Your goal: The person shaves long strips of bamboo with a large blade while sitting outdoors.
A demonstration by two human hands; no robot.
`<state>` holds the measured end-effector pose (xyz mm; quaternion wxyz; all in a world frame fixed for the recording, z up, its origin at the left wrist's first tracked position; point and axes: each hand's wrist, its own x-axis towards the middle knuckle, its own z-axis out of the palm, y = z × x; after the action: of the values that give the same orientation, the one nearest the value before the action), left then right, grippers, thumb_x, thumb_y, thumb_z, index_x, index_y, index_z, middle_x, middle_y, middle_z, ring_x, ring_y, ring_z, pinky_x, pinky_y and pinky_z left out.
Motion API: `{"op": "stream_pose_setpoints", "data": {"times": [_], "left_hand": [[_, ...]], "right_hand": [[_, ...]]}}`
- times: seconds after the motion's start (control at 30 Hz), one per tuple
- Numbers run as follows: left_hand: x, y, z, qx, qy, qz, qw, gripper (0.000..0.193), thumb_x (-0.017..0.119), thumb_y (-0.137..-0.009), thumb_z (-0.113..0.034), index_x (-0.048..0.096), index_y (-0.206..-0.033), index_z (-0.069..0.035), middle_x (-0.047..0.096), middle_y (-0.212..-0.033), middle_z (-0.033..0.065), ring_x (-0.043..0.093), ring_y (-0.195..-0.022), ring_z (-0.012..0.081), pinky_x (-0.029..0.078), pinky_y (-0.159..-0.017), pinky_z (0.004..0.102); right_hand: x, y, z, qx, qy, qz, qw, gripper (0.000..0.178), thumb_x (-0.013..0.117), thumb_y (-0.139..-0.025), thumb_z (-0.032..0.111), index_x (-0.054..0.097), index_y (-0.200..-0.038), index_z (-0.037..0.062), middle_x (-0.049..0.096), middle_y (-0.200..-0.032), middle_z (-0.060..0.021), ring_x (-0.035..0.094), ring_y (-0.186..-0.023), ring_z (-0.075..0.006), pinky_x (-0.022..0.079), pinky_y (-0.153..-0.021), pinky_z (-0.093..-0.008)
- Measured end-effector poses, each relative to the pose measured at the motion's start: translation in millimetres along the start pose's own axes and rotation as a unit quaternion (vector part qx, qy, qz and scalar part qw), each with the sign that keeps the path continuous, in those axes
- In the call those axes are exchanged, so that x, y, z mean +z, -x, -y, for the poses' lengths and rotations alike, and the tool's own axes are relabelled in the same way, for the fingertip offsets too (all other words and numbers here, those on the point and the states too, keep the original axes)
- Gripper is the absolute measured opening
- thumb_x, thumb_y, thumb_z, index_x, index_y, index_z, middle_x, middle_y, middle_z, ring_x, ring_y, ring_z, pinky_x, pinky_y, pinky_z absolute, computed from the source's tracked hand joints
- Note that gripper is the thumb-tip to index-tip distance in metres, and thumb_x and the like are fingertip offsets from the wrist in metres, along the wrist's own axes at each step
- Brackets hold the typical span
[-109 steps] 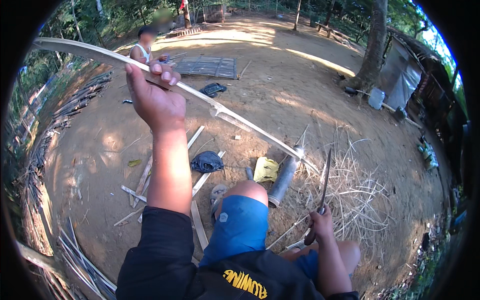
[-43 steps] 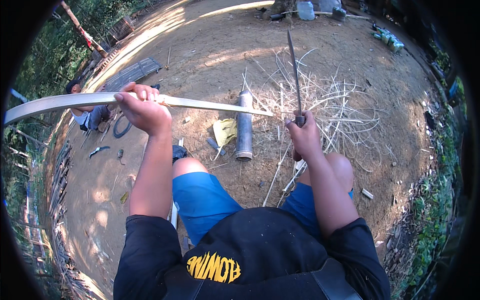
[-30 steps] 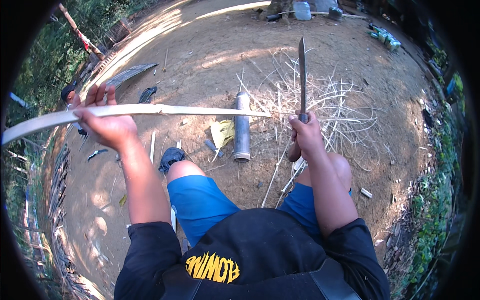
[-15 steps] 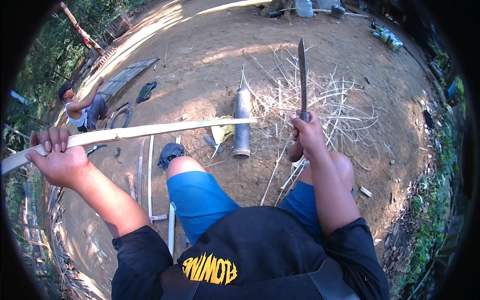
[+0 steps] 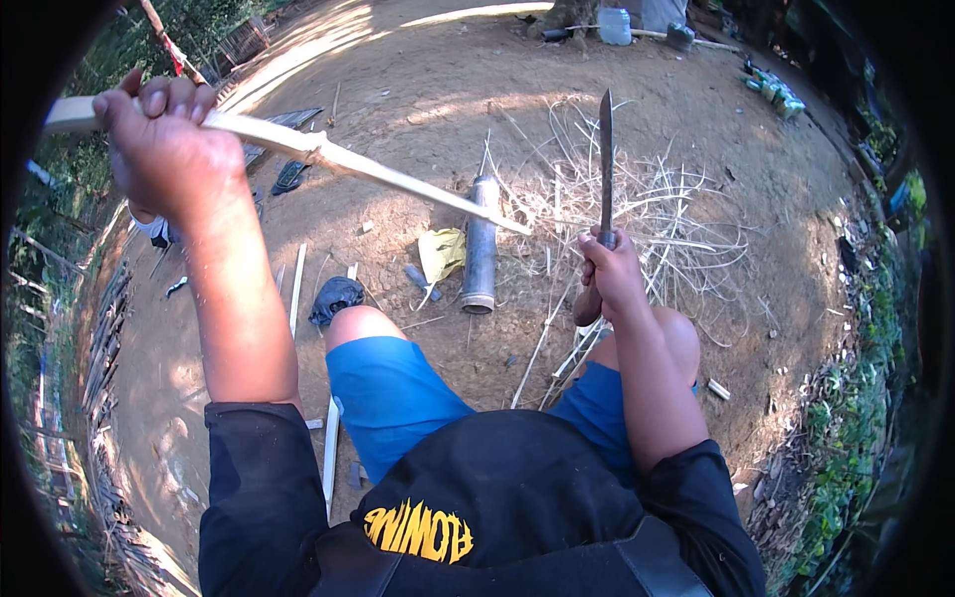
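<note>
Landmark: the dark tube (image 5: 479, 249), lying on the bare ground (image 5: 428, 348) in front of my knees, its length running away from me.
Left hand: my left hand (image 5: 177, 149) is raised, far to the left of the tube, with its fingers wrapped around the pale strip (image 5: 398, 179).
Pale strip: it slants down from my left fist to a thin end that passes across the tube and stops just to its right; whether the two touch, I cannot tell. A knobbly joint shows on its length, left of the tube, and the other end runs out past my fist, farther left.
Right hand: my right hand (image 5: 614, 274) is to the right of the tube, closed around the handle of the knife (image 5: 607, 159).
Knife: blade pointing away from me, reaching beyond the far end of the tube; the butt of the handle pokes out below my fist.
Hands: well apart, one on either side of the tube.
Shavings: a loose tangle of pale shavings (image 5: 686, 234) spreads to the right of the tube, behind the knife.
Yellow piece: a crumpled yellow piece (image 5: 441, 254) lies just left of the tube.
Black bundle: a black bundle (image 5: 336, 297) sits farther left of the tube, by my left knee.
Jug: a clear jug (image 5: 615, 26) stands far beyond the tube, to its right.
</note>
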<state>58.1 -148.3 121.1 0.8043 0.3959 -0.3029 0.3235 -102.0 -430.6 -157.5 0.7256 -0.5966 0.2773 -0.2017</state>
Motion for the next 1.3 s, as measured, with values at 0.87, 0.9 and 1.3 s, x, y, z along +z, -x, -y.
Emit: {"op": "stream_pose_setpoints", "data": {"times": [0.87,0.9,1.3], "left_hand": [[3,6,19,0.041,-0.032,0.038,0.998,0.042,0.038,-0.104,-0.036,0.051,-0.103,0.004,0.037,-0.070,0.0024,0.030,-0.057,0.0118,0.028,-0.052,0.0282],[0,7,22,0.043,-0.049,0.027,0.998,0.046,0.040,-0.103,-0.041,0.053,-0.103,0.003,0.037,-0.069,0.0018,0.030,-0.056,0.0119,0.027,-0.051,0.0274],[-123,39,27,0.074,0.044,-0.026,0.996,0.050,0.059,-0.090,-0.053,0.052,-0.103,-0.005,0.042,-0.067,-0.0004,0.036,-0.052,0.0100,0.028,-0.048,0.0241]], "right_hand": [[-23,-30,-123,0.188,0.238,0.152,0.941,0.019,0.066,-0.081,0.015,0.058,-0.091,0.0001,0.061,-0.076,-0.0102,0.057,-0.061,-0.0171,0.047,-0.057,-0.0329],[-21,-21,-114,0.226,0.324,0.149,0.907,0.029,0.067,-0.081,0.021,0.061,-0.099,0.0004,0.066,-0.085,-0.0161,0.066,-0.073,-0.0264,0.053,-0.069,-0.0385],[-55,-60,-215,0.101,0.548,0.236,0.796,0.053,0.062,-0.085,0.029,0.050,-0.129,0.0024,0.065,-0.109,-0.0274,0.062,-0.105,-0.0429,0.049,-0.091,-0.0457]]}}
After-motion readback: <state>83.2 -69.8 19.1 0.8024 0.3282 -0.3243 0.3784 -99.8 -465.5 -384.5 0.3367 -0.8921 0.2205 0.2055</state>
